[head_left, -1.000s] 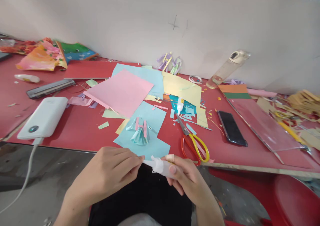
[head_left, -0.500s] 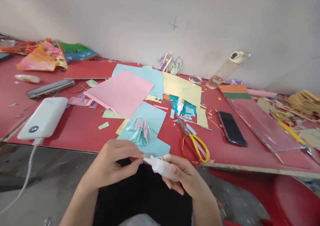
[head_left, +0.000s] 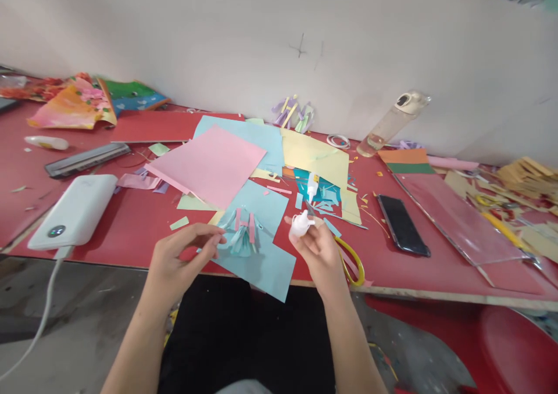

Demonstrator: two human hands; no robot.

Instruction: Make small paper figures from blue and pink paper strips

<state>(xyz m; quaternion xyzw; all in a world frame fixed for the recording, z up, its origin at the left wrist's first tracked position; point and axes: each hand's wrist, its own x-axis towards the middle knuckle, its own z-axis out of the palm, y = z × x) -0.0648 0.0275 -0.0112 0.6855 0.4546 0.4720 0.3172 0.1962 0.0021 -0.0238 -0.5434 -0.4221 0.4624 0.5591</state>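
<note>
My right hand holds a small white glue bottle above the table, its nozzle pointing right. My left hand is pinched, thumb and fingertips close together; anything between them is too small to make out. Just right of those fingertips lies a small folded paper dress, pale teal with pink straps, on light blue paper. Scissors with a yellow handle lie partly hidden behind my right hand. Beyond that hand, a second glue bottle rests among blue scraps.
Pink paper and yellow paper cover the table's middle. A white power bank with a cable and a harmonica lie left. To the right are a phone, a leaning water bottle and a yellow cutter.
Both hands have moved apart and up over the table from near its front edge. The glue bottle's nozzle has swung away from the left fingertips, which are now beside the paper dress.
</note>
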